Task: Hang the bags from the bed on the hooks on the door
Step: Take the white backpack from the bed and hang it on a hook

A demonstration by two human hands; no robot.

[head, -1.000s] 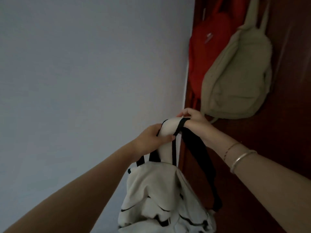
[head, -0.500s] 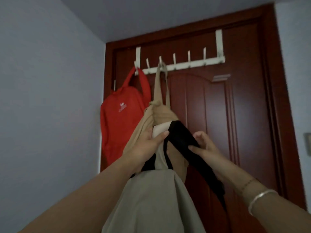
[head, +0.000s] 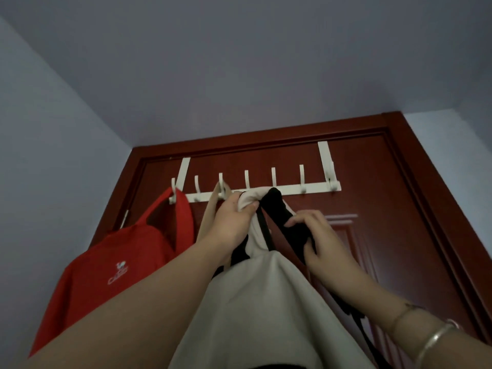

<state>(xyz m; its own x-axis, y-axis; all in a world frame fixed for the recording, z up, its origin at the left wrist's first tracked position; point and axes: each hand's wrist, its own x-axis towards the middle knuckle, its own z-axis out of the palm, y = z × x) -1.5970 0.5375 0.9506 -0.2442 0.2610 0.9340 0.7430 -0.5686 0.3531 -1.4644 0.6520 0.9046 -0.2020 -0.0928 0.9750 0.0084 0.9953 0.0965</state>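
I hold a white backpack [head: 263, 302] with black straps up against the dark red door [head: 386, 235]. My left hand [head: 231, 225] grips its white top handle right at the white over-door hook rack [head: 306, 188], about at the fourth and fifth hooks. My right hand [head: 316, 238] grips a black shoulder strap [head: 279, 211] just below the rack. A red bag [head: 117, 265] hangs from the leftmost hook. The straps of a beige bag [head: 210, 217] hang from the third hook; its body is hidden behind my left arm and the white backpack.
The rack's hooks to the right of my hands [head: 302, 179] carry nothing. Pale walls close in on both sides of the door frame [head: 431, 182], and the ceiling fills the upper view.
I have raised the white backpack from chest height up to the hook rack, and my view has tilted upward. Both hands have kept their grip and moved up with it.
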